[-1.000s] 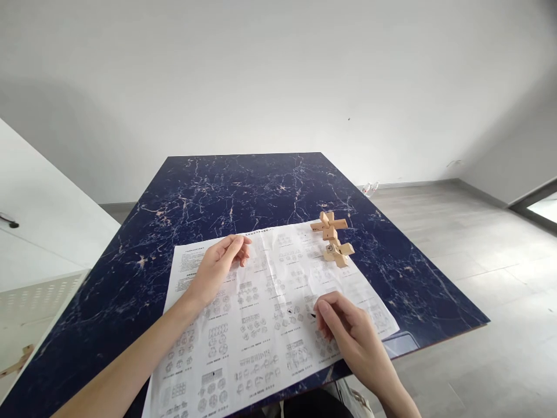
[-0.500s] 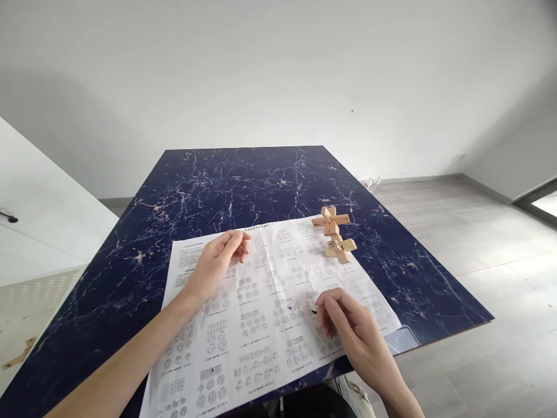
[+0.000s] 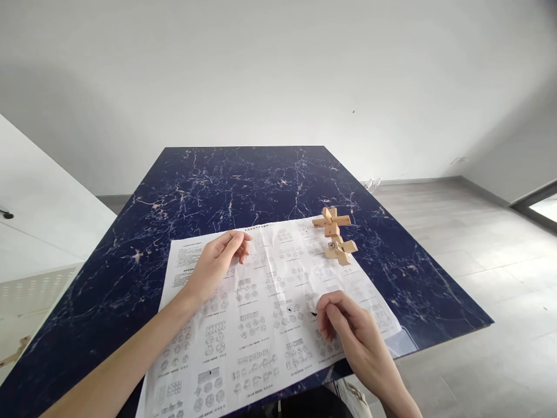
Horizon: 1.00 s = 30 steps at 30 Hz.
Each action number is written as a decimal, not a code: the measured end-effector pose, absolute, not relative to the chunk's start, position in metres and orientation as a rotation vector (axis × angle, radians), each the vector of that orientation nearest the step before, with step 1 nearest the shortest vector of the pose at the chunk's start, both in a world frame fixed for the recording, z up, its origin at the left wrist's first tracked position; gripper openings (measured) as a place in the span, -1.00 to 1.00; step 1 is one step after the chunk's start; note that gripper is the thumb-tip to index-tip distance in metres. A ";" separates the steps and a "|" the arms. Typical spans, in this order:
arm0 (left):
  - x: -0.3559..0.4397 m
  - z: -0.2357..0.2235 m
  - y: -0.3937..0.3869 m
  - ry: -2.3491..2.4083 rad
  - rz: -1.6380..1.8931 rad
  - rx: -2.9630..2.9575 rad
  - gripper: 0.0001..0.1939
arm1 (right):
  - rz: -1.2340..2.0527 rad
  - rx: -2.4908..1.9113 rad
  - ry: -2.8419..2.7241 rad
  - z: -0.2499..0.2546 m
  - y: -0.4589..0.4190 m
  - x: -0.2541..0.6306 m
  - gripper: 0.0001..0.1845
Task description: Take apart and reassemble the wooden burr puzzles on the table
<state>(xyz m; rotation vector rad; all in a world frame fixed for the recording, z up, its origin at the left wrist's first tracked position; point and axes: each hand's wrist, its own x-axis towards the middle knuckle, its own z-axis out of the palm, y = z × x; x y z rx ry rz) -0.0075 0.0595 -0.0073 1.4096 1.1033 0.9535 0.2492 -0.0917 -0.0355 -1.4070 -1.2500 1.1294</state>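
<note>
A large printed sheet with rows of small diagrams lies creased on the table. On its upper left part rests my left hand, fingers loosely curled in and thumb along the index finger; nothing shows in it. My right hand lies on the sheet's lower right part, closed in the same loose way, with no object visible in it. Beyond it, at the sheet's right edge, stand two wooden interlocking puzzles. The nearer wooden puzzle is paler and bears a dark mark. They appear to touch or nearly touch.
The dark blue marbled table stretches away to a white wall. A flat, clear-looking piece sticks out from under the sheet near the right edge. Low on the left, a wooden piece lies on a pale surface.
Both hands stay in nearly the same place and shape. The view has shifted very slightly; the puzzles and the sheet have not moved on the table.
</note>
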 end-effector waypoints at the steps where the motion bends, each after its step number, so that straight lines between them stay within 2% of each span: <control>1: -0.008 -0.007 0.059 1.108 0.947 1.417 -0.59 | 1.128 -1.411 -1.249 -0.035 -0.092 0.249 -0.56; 20: -0.007 -0.008 0.059 1.118 0.961 1.449 -0.60 | 1.057 -1.441 -1.326 -0.034 -0.091 0.251 -0.55; 23: -0.007 -0.007 0.058 1.109 0.958 1.447 -0.60 | 0.872 -1.459 -1.382 -0.024 -0.087 0.269 -0.65; 27: -0.007 -0.006 0.055 1.124 0.932 1.512 -0.60 | 0.377 -1.603 -1.464 -0.002 -0.056 0.312 -0.73; 30: -0.006 -0.006 0.052 1.196 0.874 1.680 -0.59 | 0.108 -1.723 -1.568 0.009 -0.017 0.342 -0.69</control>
